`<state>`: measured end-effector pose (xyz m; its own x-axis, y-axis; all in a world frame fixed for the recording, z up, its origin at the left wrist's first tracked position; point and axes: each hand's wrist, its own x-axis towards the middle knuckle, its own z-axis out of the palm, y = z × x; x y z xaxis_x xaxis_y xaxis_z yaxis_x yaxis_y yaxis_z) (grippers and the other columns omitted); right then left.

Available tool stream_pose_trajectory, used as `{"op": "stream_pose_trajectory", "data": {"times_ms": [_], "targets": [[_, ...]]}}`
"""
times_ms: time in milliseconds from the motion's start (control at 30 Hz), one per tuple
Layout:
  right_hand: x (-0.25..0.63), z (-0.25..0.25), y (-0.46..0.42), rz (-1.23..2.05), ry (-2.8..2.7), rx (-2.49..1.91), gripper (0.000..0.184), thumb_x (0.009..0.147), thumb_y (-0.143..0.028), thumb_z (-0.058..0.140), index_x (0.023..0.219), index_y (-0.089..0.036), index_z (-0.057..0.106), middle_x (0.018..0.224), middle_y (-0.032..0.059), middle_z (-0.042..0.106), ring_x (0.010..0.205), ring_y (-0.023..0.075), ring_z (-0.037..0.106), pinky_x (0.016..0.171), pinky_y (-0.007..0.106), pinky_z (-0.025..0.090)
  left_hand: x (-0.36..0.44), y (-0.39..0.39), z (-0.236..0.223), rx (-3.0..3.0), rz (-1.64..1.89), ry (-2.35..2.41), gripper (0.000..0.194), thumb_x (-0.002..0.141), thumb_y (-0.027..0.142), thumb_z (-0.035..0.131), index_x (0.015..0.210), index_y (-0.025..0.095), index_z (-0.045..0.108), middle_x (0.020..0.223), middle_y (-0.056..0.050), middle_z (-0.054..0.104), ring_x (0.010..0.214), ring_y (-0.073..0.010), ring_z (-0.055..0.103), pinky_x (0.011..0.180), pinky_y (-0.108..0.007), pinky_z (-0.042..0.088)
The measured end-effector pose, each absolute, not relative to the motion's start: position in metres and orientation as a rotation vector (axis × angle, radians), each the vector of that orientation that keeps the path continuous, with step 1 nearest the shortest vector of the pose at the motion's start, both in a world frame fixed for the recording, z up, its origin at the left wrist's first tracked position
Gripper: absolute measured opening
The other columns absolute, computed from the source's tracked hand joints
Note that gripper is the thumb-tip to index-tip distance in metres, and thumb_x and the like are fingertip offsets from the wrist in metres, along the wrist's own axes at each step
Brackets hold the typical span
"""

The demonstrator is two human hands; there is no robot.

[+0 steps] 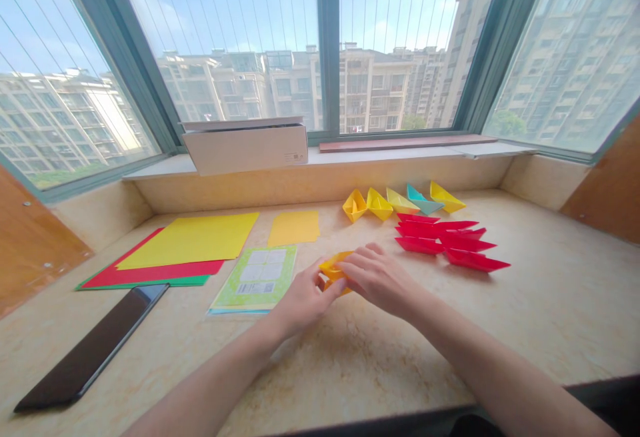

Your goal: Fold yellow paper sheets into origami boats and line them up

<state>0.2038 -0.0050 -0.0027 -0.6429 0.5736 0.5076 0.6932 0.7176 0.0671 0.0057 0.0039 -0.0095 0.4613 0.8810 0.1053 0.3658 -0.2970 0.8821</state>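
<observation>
Closest to us, our left hand [300, 305] and right hand [380, 278] meet around a folded piece of orange paper [334, 270], held just above the countertop. The left fingers [320, 282] pinch its near side, while the right fingers [353, 265] curve over the top, grasping it lightly rather than clenching; the hands hide how its layers lie. We judge that aligned edges and creases pressed with the fingertips, not the palm, would give the cleanest fold. From the orange paper, a printed green packet [255, 280] lies just left, and a dark tablet [93, 347] lies well left on the marble-patterned countertop [525, 317]. Beyond the packet, a yellow sheet [190, 240] rests on a red sheet [150, 276] and a green sheet [145, 282], and a smaller orange sheet [294, 227] lies behind and left. Red paper boats [419, 245] cluster to the right, with yellow paper boats [379, 204] and a teal paper boat [424, 198] behind them. Farther back, a cardboard box [245, 150] stands on the window ledge [480, 149], and the window [330, 44] faces apartment blocks [375, 87].
</observation>
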Motion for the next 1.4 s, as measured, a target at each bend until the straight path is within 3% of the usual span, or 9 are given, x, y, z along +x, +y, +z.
{"op": "stream_pose_trajectory", "data": {"times_ms": [100, 300, 400, 533, 733, 1067, 1200, 1400], "targets": [[0.206, -0.003, -0.002, -0.382, -2.471, -0.933, 0.023, 0.100, -0.028, 0.052, 0.079, -0.019, 0.059, 0.078, 0.0032, 0.067, 0.077, 0.0185, 0.057, 0.078, 0.034, 0.037, 0.006, 0.001, -0.008, 1.836, 0.770, 0.971, 0.053, 0.090, 0.052, 0.056, 0.131, 0.017, 0.053, 0.103, -0.009, 0.067, 0.072, -0.0165, 0.061, 0.063, -0.028, 0.048], [0.210, -0.007, 0.005, -0.399, -2.433, -1.113, 0.019, 0.097, -0.023, 0.057, 0.079, -0.017, 0.061, 0.077, 0.0042, 0.069, 0.070, 0.0168, 0.061, 0.072, 0.032, 0.036, 0.001, 0.005, -0.008, 1.877, 0.864, 1.043, 0.064, 0.093, 0.052, 0.049, 0.146, 0.019, 0.033, 0.118, -0.013, 0.058, 0.075, -0.0163, 0.062, 0.061, -0.029, 0.052], [0.211, -0.009, 0.007, -0.378, -2.500, -1.181, 0.020, 0.097, -0.024, 0.057, 0.080, -0.016, 0.062, 0.078, 0.0044, 0.069, 0.071, 0.0170, 0.062, 0.071, 0.032, 0.036, -0.003, 0.010, -0.011, 2.137, 1.003, 1.108, 0.051, 0.092, 0.041, 0.054, 0.138, 0.022, 0.045, 0.129, -0.013, 0.052, 0.097, -0.0219, 0.061, 0.076, -0.035, 0.056], [0.208, -0.014, 0.007, -0.256, -2.626, -1.154, 0.017, 0.098, -0.023, 0.055, 0.086, -0.017, 0.065, 0.080, 0.0035, 0.070, 0.073, 0.0163, 0.064, 0.070, 0.031, 0.038, -0.005, 0.014, -0.014, 2.502, 0.884, 1.040, 0.026, 0.092, 0.026, 0.054, 0.115, 0.025, 0.066, 0.131, -0.009, 0.054, 0.121, -0.0264, 0.054, 0.105, -0.046, 0.045], [0.205, -0.018, 0.008, -0.154, -2.605, -1.110, 0.024, 0.099, -0.033, 0.053, 0.088, -0.017, 0.067, 0.081, 0.0054, 0.070, 0.071, 0.0163, 0.064, 0.066, 0.030, 0.039, -0.004, 0.015, -0.013, 2.582, 0.712, 1.038, 0.028, 0.086, 0.021, 0.061, 0.113, 0.022, 0.067, 0.120, -0.009, 0.063, 0.112, -0.0253, 0.060, 0.100, -0.043, 0.049], [0.215, -0.010, 0.008, -0.060, -2.490, -1.174, 0.008, 0.090, -0.027, 0.067, 0.093, -0.020, 0.069, 0.084, 0.0034, 0.070, 0.081, 0.0178, 0.063, 0.077, 0.030, 0.041, -0.009, 0.023, -0.015, 2.555, 0.762, 1.188, 0.015, 0.087, 0.011, 0.055, 0.082, 0.018, 0.068, 0.108, -0.007, 0.067, 0.101, -0.0223, 0.064, 0.092, -0.039, 0.050], [0.216, -0.008, 0.007, -0.073, -2.482, -1.203, 0.014, 0.091, -0.017, 0.063, 0.080, -0.020, 0.070, 0.079, 0.0016, 0.070, 0.079, 0.0164, 0.061, 0.079, 0.030, 0.039, -0.009, 0.022, -0.014, 2.551, 0.740, 1.195, 0.011, 0.086, 0.013, 0.059, 0.087, 0.018, 0.068, 0.107, -0.007, 0.067, 0.101, -0.0226, 0.063, 0.092, -0.038, 0.050], [0.211, -0.012, 0.007, -0.077, -2.514, -1.114, 0.016, 0.091, -0.017, 0.063, 0.077, -0.020, 0.069, 0.073, 0.0004, 0.068, 0.075, 0.0157, 0.059, 0.078, 0.030, 0.037, -0.007, 0.018, -0.013, 2.537, 0.681, 1.159, 0.013, 0.088, 0.020, 0.060, 0.090, 0.021, 0.072, 0.110, -0.006, 0.066, 0.104, -0.0231, 0.062, 0.095, -0.039, 0.047]]}}
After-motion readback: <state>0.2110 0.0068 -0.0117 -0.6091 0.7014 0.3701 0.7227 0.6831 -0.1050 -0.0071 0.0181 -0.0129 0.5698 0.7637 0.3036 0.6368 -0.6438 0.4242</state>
